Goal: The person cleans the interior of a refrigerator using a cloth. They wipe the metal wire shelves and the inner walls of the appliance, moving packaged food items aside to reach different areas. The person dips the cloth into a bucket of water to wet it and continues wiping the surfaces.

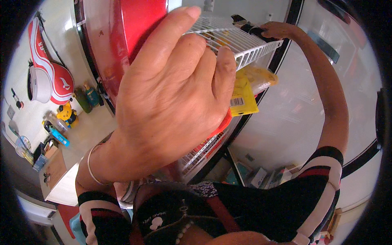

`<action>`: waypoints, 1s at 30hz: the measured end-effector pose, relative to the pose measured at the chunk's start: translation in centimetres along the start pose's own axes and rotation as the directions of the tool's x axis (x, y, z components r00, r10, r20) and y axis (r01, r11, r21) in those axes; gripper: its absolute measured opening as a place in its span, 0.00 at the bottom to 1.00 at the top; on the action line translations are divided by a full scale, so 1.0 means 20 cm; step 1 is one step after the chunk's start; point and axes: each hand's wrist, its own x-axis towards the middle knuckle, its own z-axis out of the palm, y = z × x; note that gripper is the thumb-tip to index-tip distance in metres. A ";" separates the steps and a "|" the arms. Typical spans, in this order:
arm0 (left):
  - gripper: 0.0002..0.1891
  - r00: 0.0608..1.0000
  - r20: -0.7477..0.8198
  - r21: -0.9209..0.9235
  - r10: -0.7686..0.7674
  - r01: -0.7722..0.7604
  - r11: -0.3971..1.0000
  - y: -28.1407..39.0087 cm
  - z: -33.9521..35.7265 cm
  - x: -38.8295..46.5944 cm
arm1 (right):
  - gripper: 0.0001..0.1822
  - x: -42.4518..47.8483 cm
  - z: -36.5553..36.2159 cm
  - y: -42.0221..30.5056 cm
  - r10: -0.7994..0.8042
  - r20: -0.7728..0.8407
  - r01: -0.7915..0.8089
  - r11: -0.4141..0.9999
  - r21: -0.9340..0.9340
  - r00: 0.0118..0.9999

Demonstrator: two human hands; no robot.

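Note:
Close to the camera, my left hand (174, 88) is raised with curled fingers, in front of the red side of a display fridge (144, 24); whether it holds anything is hidden. My right hand (277, 30) reaches to the upper white wire shelf (260, 49) and grips a dark item (248, 28), whose kind is unclear. Below that shelf are a yellow packet (243, 95) bearing a barcode and a clear plastic bag (260, 78). An orange-red edge shows under my left hand.
The glass door (275, 116) stands on the right. A lower wire shelf (203, 153) holds red items. On the left, a red and white racket bag (52, 70) hangs above a counter (92, 125) with bottles and a yellow bear figure (65, 113).

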 end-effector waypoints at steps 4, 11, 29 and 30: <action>0.17 0.993 -0.120 0.018 0.008 -0.006 1.000 0.00 0.04 -0.02 | 0.27 -0.06 -0.05 -0.19 -0.143 -0.008 0.143 0.987 0.078 0.990; 0.19 0.992 0.044 -0.007 -0.115 0.115 0.993 0.05 -0.04 0.03 | 0.27 -0.34 -0.16 -0.83 -0.384 -0.148 0.412 0.856 0.311 0.911; 0.18 0.971 -0.234 -0.068 0.042 -0.059 0.996 -0.02 0.10 -0.04 | 0.31 -0.21 -0.30 0.08 0.019 -0.478 -0.133 0.970 -0.204 0.878; 0.18 0.981 -0.191 -0.033 0.015 -0.022 0.999 -0.03 0.10 -0.05 | 0.31 -0.06 -0.24 0.15 -0.041 -0.475 -0.060 0.979 -0.195 0.879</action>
